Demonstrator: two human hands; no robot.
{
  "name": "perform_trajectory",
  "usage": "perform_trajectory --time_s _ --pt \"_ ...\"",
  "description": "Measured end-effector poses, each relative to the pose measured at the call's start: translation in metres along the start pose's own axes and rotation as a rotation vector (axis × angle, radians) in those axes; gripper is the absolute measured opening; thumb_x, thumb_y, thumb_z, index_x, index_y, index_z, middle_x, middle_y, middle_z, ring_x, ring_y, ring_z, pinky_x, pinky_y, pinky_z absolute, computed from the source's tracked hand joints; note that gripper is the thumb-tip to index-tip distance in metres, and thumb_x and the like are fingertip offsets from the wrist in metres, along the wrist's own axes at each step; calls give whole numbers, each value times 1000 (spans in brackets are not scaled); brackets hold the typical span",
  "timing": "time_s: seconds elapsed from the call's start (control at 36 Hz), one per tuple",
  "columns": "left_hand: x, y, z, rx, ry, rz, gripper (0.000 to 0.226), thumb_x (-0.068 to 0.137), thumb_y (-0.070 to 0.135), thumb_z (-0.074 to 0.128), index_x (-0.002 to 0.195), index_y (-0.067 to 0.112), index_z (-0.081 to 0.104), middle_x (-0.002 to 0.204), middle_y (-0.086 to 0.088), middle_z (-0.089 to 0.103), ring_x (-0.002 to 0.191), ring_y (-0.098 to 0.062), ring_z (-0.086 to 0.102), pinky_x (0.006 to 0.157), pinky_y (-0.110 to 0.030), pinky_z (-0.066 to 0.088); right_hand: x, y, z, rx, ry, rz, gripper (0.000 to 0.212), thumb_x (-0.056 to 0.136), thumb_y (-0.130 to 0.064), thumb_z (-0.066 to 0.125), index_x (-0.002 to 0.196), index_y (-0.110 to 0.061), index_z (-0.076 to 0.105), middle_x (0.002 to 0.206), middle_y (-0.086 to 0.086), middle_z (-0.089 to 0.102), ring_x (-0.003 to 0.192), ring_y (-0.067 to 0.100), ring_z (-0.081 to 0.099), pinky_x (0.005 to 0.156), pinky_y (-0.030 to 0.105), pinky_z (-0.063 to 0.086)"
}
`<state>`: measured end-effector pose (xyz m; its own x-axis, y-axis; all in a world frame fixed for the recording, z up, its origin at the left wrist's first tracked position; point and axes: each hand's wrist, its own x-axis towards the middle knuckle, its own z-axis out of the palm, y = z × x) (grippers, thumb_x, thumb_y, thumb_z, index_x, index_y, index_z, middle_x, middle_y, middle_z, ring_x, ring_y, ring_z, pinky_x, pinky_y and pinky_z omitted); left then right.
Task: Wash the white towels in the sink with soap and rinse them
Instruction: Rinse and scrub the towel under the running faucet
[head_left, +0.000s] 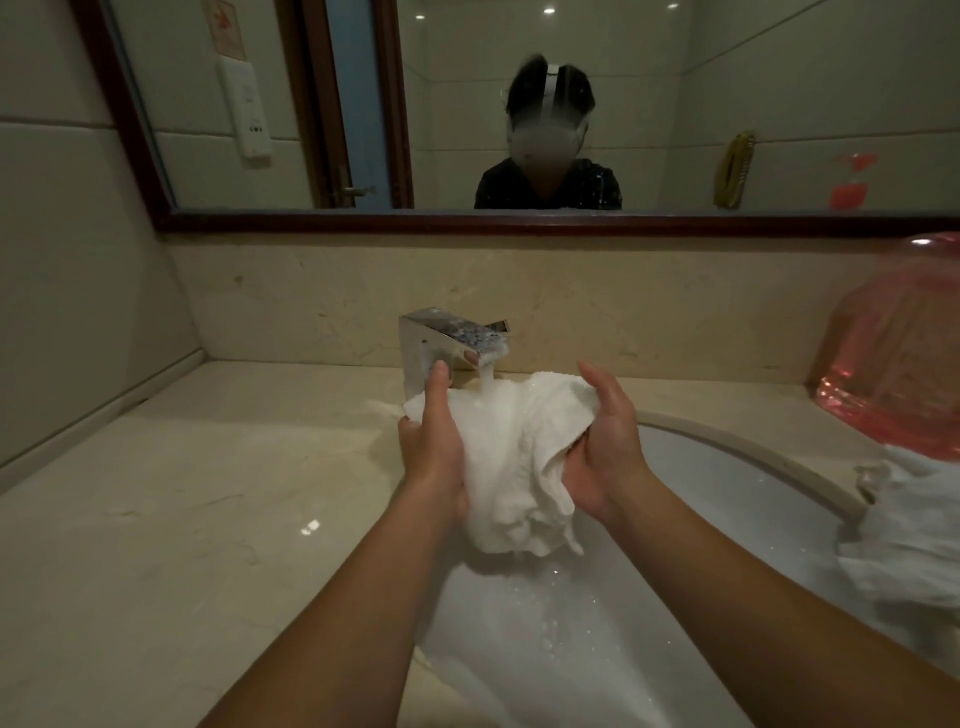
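Observation:
A wet white towel (511, 467) hangs bunched between my two hands above the white sink (727, 499). Water runs from the chrome faucet (447, 338) straight onto the towel's top. My left hand (434, 447) grips its left side, thumb pointing up toward the spout. My right hand (608, 447) grips the right side, fingers curled into the cloth. More white towels (914, 525) lie heaped on the sink's right rim. Drops and water glisten in the basin below.
A beige marble counter (182, 519) spreads to the left of the sink. An upturned pink plastic basin (898, 353) stands at the right against the backsplash. A wood-framed mirror (519, 221) hangs above and reflects a person.

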<state>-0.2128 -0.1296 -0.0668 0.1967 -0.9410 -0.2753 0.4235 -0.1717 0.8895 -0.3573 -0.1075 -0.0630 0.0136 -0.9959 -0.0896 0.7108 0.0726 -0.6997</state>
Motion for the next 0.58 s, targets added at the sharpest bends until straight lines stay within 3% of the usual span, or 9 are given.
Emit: perform_trajectory --time_s 0.11,0.25,0.36,0.44,0.5,0.58 --pt "-5 2 3 64 37 55 82 80 78 69 139 21 56 123 -6 71 106 -30 71 100 -51 58 3 6 -1 -94 52 78 51 102 -39 57 131 1 70 125 25 73 120 41 70 111 52 49" --pt "-5 3 3 93 40 57 78 88 74 66 142 20 52 125 0 66 106 -24 64 98 -42 53 6 10 0 -134 130 95 47 96 -34 61 127 -3 74 122 23 76 119 43 70 111 52 50" --pt "-5 2 2 66 56 46 92 76 83 71 140 19 54 125 -2 69 109 -27 68 102 -49 56 4 8 1 -105 162 97 42 92 -33 58 116 -4 79 118 21 77 119 42 70 111 50 50" --pt "-4 0 0 23 60 23 111 64 91 71 145 19 49 128 -6 68 109 -32 70 99 -55 59 3 5 1 -81 150 89 39 93 -35 57 107 -6 79 109 19 79 102 40 73 95 44 55" --pt "-5 0 0 11 66 10 111 65 91 71 145 19 46 128 -7 67 110 -34 69 99 -56 58 2 3 2 -83 144 76 39 95 -35 57 108 -6 79 109 19 79 98 39 74 91 44 56" --pt "-4 0 0 -12 35 16 122 44 99 71 134 17 58 121 -6 73 103 -33 74 93 -55 62 4 8 1 -131 161 74 43 98 -40 60 119 -6 77 115 20 78 105 39 75 97 47 57"
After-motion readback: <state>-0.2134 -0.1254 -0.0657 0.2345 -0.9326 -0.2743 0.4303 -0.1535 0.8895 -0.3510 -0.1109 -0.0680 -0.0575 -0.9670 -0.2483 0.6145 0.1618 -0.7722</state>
